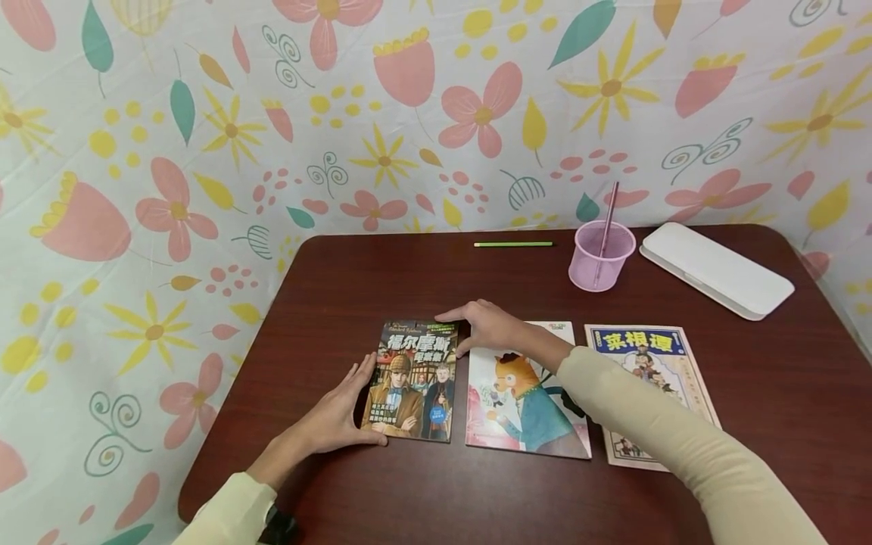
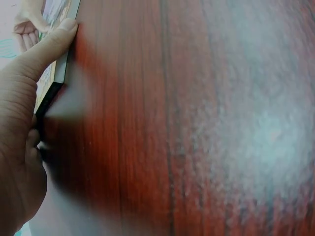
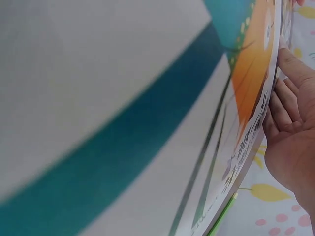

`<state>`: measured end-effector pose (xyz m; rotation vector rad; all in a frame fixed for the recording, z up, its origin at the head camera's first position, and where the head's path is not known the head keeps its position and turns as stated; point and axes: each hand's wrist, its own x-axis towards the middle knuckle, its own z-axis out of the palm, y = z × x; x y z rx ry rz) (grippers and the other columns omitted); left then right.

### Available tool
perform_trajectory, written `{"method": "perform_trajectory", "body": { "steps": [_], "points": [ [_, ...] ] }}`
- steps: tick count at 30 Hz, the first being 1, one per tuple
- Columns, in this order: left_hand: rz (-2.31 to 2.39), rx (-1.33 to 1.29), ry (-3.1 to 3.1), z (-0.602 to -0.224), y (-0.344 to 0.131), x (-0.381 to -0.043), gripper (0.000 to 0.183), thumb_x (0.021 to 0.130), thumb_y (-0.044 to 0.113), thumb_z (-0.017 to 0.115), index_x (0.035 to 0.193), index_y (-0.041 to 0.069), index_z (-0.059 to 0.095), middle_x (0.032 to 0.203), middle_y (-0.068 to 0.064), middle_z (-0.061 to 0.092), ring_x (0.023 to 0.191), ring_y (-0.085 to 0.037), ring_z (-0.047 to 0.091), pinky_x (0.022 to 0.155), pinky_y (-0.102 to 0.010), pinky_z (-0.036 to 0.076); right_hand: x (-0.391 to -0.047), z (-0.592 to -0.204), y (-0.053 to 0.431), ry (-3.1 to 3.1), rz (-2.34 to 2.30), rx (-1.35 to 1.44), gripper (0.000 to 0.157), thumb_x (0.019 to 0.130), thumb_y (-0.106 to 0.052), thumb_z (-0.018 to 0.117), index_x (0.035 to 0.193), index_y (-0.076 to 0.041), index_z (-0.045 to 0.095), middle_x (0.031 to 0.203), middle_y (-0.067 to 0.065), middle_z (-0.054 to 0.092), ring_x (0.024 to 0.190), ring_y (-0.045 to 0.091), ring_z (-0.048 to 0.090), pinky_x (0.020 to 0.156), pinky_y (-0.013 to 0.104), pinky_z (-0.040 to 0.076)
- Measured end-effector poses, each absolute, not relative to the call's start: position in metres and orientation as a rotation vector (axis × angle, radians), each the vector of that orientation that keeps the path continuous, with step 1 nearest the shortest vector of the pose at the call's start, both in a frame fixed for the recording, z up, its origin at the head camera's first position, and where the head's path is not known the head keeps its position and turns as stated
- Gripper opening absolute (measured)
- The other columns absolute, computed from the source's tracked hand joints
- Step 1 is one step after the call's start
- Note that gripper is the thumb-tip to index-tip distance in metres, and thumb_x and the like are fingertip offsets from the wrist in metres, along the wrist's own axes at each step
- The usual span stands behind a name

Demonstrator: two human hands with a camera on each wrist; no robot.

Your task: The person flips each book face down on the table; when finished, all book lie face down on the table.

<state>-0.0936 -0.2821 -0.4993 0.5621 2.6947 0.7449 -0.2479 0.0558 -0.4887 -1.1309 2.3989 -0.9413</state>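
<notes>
The dark reddish-brown wood-grain table [image 1: 381, 276] fills the lower part of my head feed, its far corners rounded. Behind it and down its left side I see a white fabric backdrop [image 1: 327, 200] printed with pink, yellow and teal flowers and leaves. My left wrist feed is mostly tabletop, with streaky grain and a pale patch of glare.

The dark, illustrated paperback book [image 1: 402, 382] with large white Chinese lettering lies flat on the table, leftmost of three in a row. I have the left hand [image 1: 341, 416] at its lower left corner, fingers stretched along the left side and thumb at the bottom edge. The right hand [image 1: 492, 327] is at the upper right corner, its fingers extended by the top edge. Both are spread around the book, not clenched.

Just right of it lies a white picture book [image 1: 524, 412] showing an orange animal in a teal coat, partly under the right arm; beyond that is a cream-and-blue comic-style book [image 1: 640, 363]. Along the far edge I have a slim light-green pencil [image 1: 513, 244], a translucent lilac plastic cup [image 1: 587, 266] holding a purplish stick [image 1: 611, 203], and a white rounded case [image 1: 718, 269] set at a slant.
</notes>
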Motion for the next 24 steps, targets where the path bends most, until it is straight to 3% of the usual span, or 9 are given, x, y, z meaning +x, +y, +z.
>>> {"method": "perform_trajectory", "body": {
  "steps": [6,11,14,16,19,24],
  "points": [
    [0.844,0.544,2.660,-0.498,-0.280,-0.093,0.136,0.077,0.064,0.089,0.173,0.021,0.002,0.178,-0.008,0.004,0.161,-0.040,0.007,0.118,-0.068,0.031,-0.247,-0.489,0.057,2.406,-0.964,-1.119,0.074,0.085,-0.018,0.091,0.151,-0.008,0.060,0.149,0.014,0.062,0.042,0.010,0.027,0.060,0.026,0.044],
    [0.968,0.540,2.604,-0.499,-0.281,-0.093,0.136,0.078,0.055,0.093,0.173,0.023,0.002,0.178,-0.005,0.002,0.160,-0.034,0.014,0.120,-0.064,0.032,-0.247,-0.487,0.056,2.391,-0.949,-1.090,0.074,0.086,-0.017,0.090,0.152,-0.009,0.059,0.152,0.013,0.059,0.044,0.010,0.030,0.065,0.027,0.047],
    [1.060,0.549,2.579,-0.500,-0.282,-0.092,0.135,0.077,0.052,0.094,0.173,0.023,0.002,0.178,-0.003,0.004,0.160,-0.031,0.018,0.120,-0.062,0.033,-0.246,-0.486,0.055,2.389,-0.933,-1.072,0.074,0.087,-0.016,0.089,0.153,-0.009,0.058,0.153,0.012,0.058,0.049,0.010,0.040,0.070,0.028,0.049],
    [1.102,0.541,2.574,-0.498,-0.281,-0.091,0.135,0.077,0.050,0.094,0.173,0.023,0.003,0.178,-0.003,0.007,0.160,-0.030,0.018,0.120,-0.062,0.033,-0.245,-0.485,0.054,2.391,-0.924,-1.064,0.073,0.088,-0.016,0.089,0.154,-0.010,0.058,0.154,0.011,0.058,0.058,0.010,0.049,0.072,0.029,0.049],
    [1.155,0.513,2.552,-0.494,-0.280,-0.089,0.134,0.077,0.046,0.095,0.173,0.024,0.004,0.177,-0.003,0.009,0.159,-0.031,0.020,0.119,-0.061,0.034,-0.245,-0.485,0.054,2.391,-0.922,-1.057,0.074,0.088,-0.016,0.089,0.154,-0.010,0.057,0.155,0.011,0.057,0.085,0.015,0.065,0.076,0.030,0.050],
    [1.218,0.506,2.502,-0.488,-0.277,-0.087,0.132,0.081,0.035,0.095,0.173,0.023,0.000,0.177,-0.010,0.006,0.156,-0.038,0.028,0.118,-0.058,0.036,-0.243,-0.486,0.055,2.378,-0.944,-1.043,0.075,0.088,-0.014,0.089,0.155,-0.011,0.056,0.156,0.010,0.056,0.113,0.025,0.066,0.078,0.029,0.051]
  ]
}}
